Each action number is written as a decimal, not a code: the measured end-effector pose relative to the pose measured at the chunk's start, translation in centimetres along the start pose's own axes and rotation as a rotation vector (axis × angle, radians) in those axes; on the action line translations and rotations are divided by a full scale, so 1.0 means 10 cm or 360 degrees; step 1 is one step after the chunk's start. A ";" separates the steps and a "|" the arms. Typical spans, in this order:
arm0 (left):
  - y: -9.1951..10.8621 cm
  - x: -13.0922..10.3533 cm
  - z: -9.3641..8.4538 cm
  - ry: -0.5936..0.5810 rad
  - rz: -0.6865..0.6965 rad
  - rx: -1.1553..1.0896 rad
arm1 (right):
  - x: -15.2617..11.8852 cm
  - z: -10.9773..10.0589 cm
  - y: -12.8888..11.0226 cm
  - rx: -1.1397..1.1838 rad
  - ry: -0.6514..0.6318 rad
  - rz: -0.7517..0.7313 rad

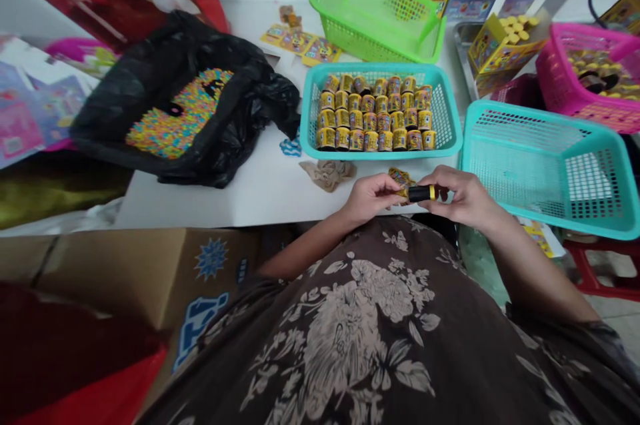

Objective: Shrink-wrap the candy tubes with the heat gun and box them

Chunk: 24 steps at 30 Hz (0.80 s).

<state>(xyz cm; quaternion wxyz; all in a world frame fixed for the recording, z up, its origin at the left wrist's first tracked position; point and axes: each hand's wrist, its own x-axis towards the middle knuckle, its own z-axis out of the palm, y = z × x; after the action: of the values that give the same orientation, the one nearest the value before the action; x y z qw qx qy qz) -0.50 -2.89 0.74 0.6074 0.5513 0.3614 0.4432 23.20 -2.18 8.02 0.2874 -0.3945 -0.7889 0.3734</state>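
Note:
Between my hands, near the table's front edge, lies a small black cylindrical container [419,194] with a yellow end. My right hand [463,195] grips it by the yellow end, fingers curled round it. The thumb and fingertips of my left hand [369,197] pinch a yellow edge at the container's other end, which looks like a printed label. A yellow patterned label sheet [400,176] shows just behind the fingertips, partly hidden by them. Directly beyond stands a turquoise basket [383,155] with rows of small containers [370,103] wrapped in yellow printed labels.
A crumpled brown cloth [329,174] lies left of my hands. Farther left, a black plastic bag [220,145] holds colourful pellets [175,118]. A second turquoise basket [520,175] stands at right, a pink basket [560,88] behind it. A green basket [380,5] is at the back.

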 end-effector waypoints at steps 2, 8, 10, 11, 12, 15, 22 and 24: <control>-0.02 0.01 -0.01 0.0012 0.0012 0.0011 | 0.01 0.01 0.01 -0.0012 -0.0038 0.0023; -0.02 0.03 -0.03 0.0006 0.0011 0.0009 | 0.02 0.06 0.03 -0.0012 -0.0015 0.0031; -0.02 0.04 -0.05 -0.0049 -0.0061 -0.0014 | 0.03 0.06 0.04 0.0055 -0.0034 0.0049; -0.02 0.05 -0.06 -0.0073 -0.0104 -0.0023 | 0.03 0.06 0.04 0.0081 -0.0041 0.0070; -0.02 0.05 -0.07 -0.0092 -0.0146 -0.0035 | 0.04 0.05 0.04 0.0093 -0.0040 0.0092; -0.03 0.05 -0.07 -0.0103 -0.0213 -0.0107 | 0.07 0.07 0.00 0.0059 -0.0012 0.0119; -0.12 0.02 -0.15 -0.0096 -0.0355 -0.0309 | 0.23 0.21 0.07 0.0060 0.0017 0.0078; -0.14 -0.01 -0.23 0.0018 -0.0365 -0.0326 | 0.35 0.28 0.13 0.0051 0.0029 0.0062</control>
<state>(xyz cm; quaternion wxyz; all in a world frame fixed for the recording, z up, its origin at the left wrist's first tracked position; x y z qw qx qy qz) -2.50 -2.19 -1.00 0.7052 0.4391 0.3782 0.4085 19.79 0.23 5.94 0.2934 -0.4086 -0.7723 0.3879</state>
